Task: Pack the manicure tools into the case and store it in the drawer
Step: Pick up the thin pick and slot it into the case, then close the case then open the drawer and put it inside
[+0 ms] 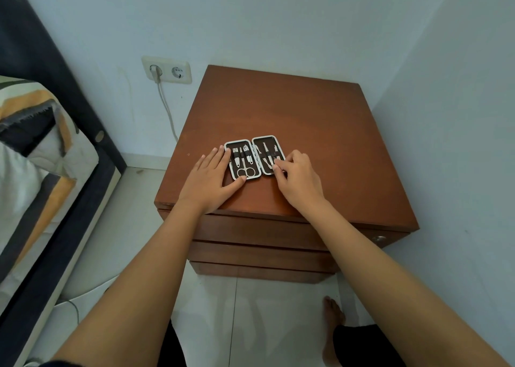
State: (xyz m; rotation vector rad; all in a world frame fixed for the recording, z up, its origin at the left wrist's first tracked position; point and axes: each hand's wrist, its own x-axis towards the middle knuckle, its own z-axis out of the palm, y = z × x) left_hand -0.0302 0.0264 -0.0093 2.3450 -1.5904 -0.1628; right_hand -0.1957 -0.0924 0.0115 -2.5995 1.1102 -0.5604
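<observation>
A small manicure case (255,157) lies open flat on the brown nightstand (292,132), both halves facing up with a white rim and dark lining. Clippers and scissors (245,171) sit under the strap in the left half; slim tools (266,154) sit in the right half. My left hand (213,178) lies flat on the wood, fingers spread, fingertips and thumb touching the case's left edge. My right hand (296,178) has its fingers curled at the right half's lower corner, fingertips pinching at a tool or the rim there; which one I cannot tell.
The nightstand has stacked drawers (262,234) on its front, all closed, with a round metal knob (379,239) at the right. A bed (41,171) stands to the left. A wall socket (167,71) with a plugged cable is behind. My bare foot (333,315) is on the tiled floor.
</observation>
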